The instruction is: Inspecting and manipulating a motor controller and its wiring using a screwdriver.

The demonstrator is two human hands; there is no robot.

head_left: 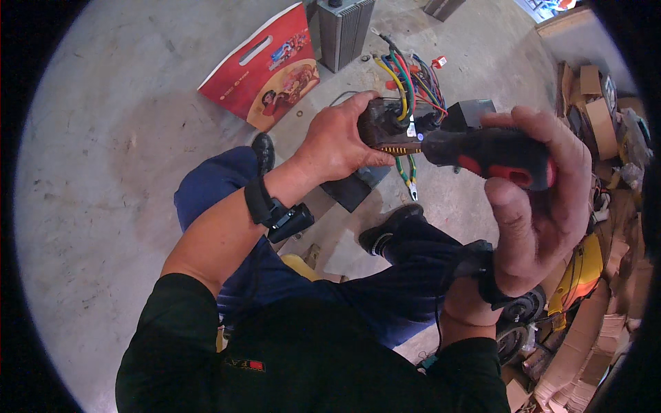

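Note:
My left hand [337,138] grips a dark box-shaped electrical unit [375,127] by its left end, thumb below and fingers above. Out of its face comes a bundle of coloured wires [407,76], green, yellow and red among them, with connectors at the far ends. My right hand [544,220] is closed round a screwdriver [482,153] with a thick black and red handle. The handle's front end reaches the right side of the unit; the tip cannot be made out. Pliers [412,182] with green and yellow handles lie on the floor below.
A red paper carrier [255,82] and a ribbed grey metal case [344,34] stand on the concrete floor ahead. One black box [474,111] lies behind my right hand; another dark box [350,191] is below the left. Cardboard scraps [585,337] and a yellow part [582,275] are heaped at right.

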